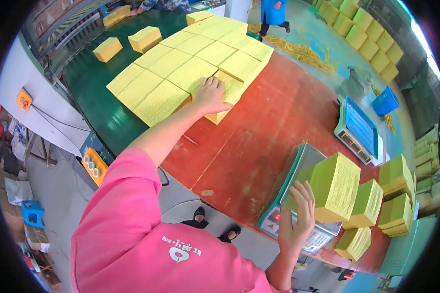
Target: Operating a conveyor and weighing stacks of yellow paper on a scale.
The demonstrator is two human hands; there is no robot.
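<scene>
Stretches the bare left hand [211, 96] forward, palm down, over a pale yellow, rough-topped rectangular block [234, 88] at the near right edge of a tight pack of similar yellow blocks [151, 100]; fingers together on top, thumb spread out to the right. Cannot tell a real grip from plain resting here. Has the pack lying partly on a dark green, glossy conveyor-like surface [90, 85], partly on a worn rust-red tabletop [249, 146]. Holds the bare right hand [298, 217] open and empty, fingers up and slightly parted, just beside a yellow upright block [340, 188] on a silver-topped, teal-edged digital scale [303, 158]; cannot tell touching from apart. More loose yellow blocks [368, 205] to the right of that scale, near the table's end. Farther up on the right, a second scale with a blue tray [361, 122], then a blue plastic bin [386, 101]. Two loose yellow blocks [145, 39] left of the pack, on the green. Wears a pink short-sleeved shirt [132, 219]. At the top, another person in a blue coat [274, 12].
</scene>
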